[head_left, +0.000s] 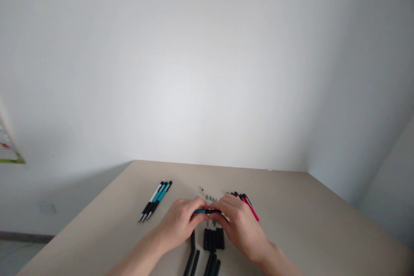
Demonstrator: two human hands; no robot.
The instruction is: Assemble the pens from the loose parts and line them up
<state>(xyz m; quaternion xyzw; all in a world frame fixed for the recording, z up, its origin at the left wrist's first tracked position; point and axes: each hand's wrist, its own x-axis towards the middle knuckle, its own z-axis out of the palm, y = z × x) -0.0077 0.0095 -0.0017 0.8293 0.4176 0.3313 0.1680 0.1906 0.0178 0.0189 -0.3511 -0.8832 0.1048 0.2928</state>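
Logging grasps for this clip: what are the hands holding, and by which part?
One teal-and-black pen, held level: left hand at its teal end, right hand at its black end.

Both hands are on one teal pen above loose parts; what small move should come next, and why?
Probably press or twist the two ends of the teal pen together. The left hand and right hand each pinch one end, holding it level above the black sleeves, with silver tips loose behind, so it looks part-assembled rather than ready to lay beside the row of pens.
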